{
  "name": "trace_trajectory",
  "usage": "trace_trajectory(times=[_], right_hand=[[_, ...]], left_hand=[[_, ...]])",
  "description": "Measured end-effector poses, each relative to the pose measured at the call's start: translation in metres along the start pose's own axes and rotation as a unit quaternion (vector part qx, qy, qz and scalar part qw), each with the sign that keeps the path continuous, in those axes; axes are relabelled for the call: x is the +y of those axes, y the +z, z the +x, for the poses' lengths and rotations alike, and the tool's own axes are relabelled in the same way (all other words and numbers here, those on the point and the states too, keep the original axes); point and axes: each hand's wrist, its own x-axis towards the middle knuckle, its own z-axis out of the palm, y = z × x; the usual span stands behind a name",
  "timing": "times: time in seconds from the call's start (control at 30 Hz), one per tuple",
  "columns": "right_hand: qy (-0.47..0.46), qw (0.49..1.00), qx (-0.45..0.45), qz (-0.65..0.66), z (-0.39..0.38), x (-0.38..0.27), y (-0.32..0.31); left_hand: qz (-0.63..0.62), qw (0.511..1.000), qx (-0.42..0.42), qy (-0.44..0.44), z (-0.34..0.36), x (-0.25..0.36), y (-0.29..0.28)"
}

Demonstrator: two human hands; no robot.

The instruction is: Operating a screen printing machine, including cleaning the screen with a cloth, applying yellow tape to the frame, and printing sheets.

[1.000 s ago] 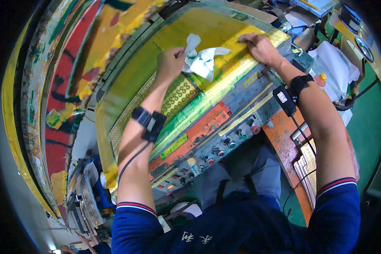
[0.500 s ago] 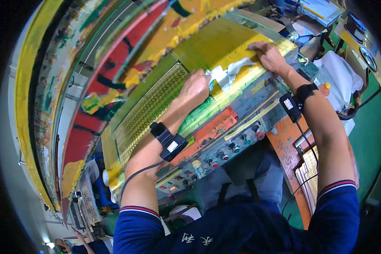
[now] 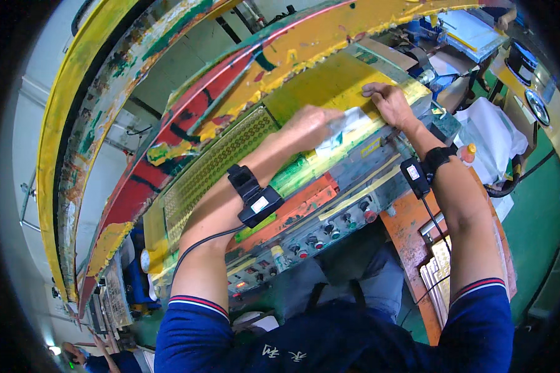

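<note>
My left hand (image 3: 310, 125), blurred by motion, is closed on a white crumpled cloth or paper (image 3: 351, 126) against the yellow, paint-smeared bed (image 3: 320, 81) of a machine. My right hand (image 3: 387, 104) rests at the bed's right end, fingers loosely bent, with nothing visible in them. A patterned gold board (image 3: 221, 166) lies left of my left hand, partly behind my forearm. Along the bed's front runs a grimy control panel (image 3: 333, 229) with knobs and buttons.
Raised paint-crusted screen frames (image 3: 128, 198) arch over the left. At right are white sheeting (image 3: 490, 124), a small bottle (image 3: 468, 153), an orange shelf (image 3: 412, 245) with stacked boards and a blue table (image 3: 470, 32). A co-worker (image 3: 109, 362) is at lower left; another person's hand (image 3: 501, 22) at upper right.
My left hand has moved right along the bed with the white wipe, now bunched lower. My right hand remains at the bed's end. The view has shifted, showing more of the raised frames.
</note>
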Motion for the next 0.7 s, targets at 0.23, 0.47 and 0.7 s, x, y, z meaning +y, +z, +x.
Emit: trace_trajectory(times=[0.23,0.47,0.7], right_hand=[[0.021,0.999,-0.002,0.034,0.004,-0.004,-0.001],[0.01,1.0,-0.007,-0.009,0.0,-0.002,-0.001],[0.024,0.999,-0.007,0.037,-0.001,0.008,-0.003]], left_hand=[[0.08,0.992,0.044,0.087,0.003,-0.024,0.007],[0.143,0.984,0.041,0.101,0.007,-0.036,0.017],[0.048,0.992,0.064,-0.098,0.027,-0.072,0.001]])
